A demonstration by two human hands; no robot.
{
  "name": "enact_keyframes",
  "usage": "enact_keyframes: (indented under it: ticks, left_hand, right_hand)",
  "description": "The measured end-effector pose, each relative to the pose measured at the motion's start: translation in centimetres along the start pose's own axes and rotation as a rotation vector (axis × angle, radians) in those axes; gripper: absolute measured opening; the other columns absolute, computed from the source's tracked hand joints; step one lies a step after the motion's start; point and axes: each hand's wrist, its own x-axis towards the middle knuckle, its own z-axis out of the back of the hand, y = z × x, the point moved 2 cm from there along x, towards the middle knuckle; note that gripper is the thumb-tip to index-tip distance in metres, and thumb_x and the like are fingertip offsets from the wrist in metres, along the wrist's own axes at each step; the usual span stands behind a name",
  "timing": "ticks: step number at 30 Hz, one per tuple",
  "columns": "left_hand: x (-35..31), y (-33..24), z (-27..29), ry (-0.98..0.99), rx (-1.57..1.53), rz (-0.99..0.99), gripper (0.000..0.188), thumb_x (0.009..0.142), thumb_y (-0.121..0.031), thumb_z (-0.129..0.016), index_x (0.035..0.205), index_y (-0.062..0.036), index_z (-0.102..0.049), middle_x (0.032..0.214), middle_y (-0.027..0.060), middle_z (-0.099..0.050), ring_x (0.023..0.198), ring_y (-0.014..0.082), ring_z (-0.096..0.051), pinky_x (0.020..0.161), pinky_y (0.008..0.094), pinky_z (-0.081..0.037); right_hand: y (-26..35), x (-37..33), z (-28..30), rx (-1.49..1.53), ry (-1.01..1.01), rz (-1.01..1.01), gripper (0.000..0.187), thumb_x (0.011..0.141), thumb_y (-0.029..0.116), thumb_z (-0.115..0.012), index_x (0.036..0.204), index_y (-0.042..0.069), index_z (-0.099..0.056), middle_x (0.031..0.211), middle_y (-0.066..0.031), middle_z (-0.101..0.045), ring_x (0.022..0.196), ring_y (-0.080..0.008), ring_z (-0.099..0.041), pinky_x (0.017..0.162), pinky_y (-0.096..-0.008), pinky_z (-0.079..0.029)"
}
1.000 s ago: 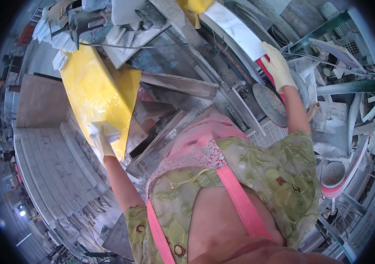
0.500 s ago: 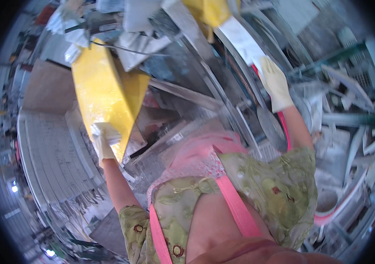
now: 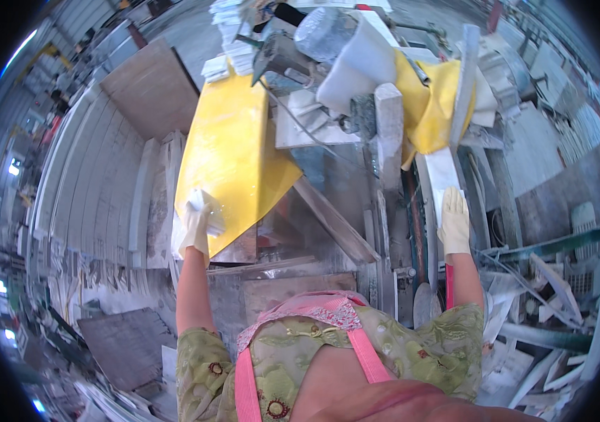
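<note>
My left hand (image 3: 198,225), in a pale glove, grips the near edge of a large yellow slab (image 3: 233,151) that lies tilted over the wet steel bench (image 3: 300,278). My right hand (image 3: 453,221), also gloved, rests flat on a narrow white strip of stone (image 3: 442,176) to the right of a long rail. Its fingers lie stretched out along the strip. Beyond the slab stands a grey machine head (image 3: 328,32) with a white cover beside it.
A second yellow piece (image 3: 430,105) leans at the back right. Stacks of pale stone strips (image 3: 85,204) fill the left side. A brown board (image 3: 151,88) lies at the back left. Broken offcuts (image 3: 546,337) pile up at the right, and a dark slab (image 3: 124,344) lies low left.
The view has swung, so the bench now runs straight ahead. My left hand still holds the yellow slab, which lies flatter and farther forward. My right hand moved onto the white strip.
</note>
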Motion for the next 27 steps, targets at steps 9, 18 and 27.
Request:
enact_keyframes:
  ticks: [9,18,27]
  left_hand:
    - [-2.6,-3.8,0.7,0.037,0.066,0.008,0.076,0.078,-0.038,-0.077,0.137,0.0034,-0.053,0.124,0.0274,-0.067,0.116,0.0399,-0.066,0.098,0.0451,-0.051]
    - [-4.9,-5.1,1.5,0.091,-0.082,-0.212,0.07,0.083,-0.054,-0.069,0.126,0.0011,-0.064,0.126,0.0262,-0.065,0.123,0.0404,-0.06,0.104,0.0471,-0.045]
    - [-1.6,-3.3,1.0,0.04,0.129,-0.481,0.052,0.102,-0.051,-0.051,0.124,-0.0081,-0.071,0.127,0.0184,-0.069,0.123,0.0338,-0.062,0.109,0.0437,-0.043]
  right_hand:
    - [-2.3,2.7,3.0,0.233,0.103,-0.162,0.044,0.091,0.033,-0.07,0.125,0.004,-0.066,0.116,-0.0255,-0.069,0.107,-0.0387,-0.068,0.092,-0.0488,-0.054]
    - [25.6,6.1,11.8,1.383,-0.104,0.06,0.046,0.102,0.037,-0.064,0.124,-0.003,-0.069,0.109,-0.0053,-0.072,0.101,-0.0138,-0.062,0.091,-0.0296,-0.047]
    - [55.6,6.6,13.8,1.742,0.347,-0.059,0.07,0.091,0.057,-0.074,0.142,0.01,-0.061,0.112,-0.0063,-0.073,0.1,-0.018,-0.069,0.085,-0.0343,-0.056]
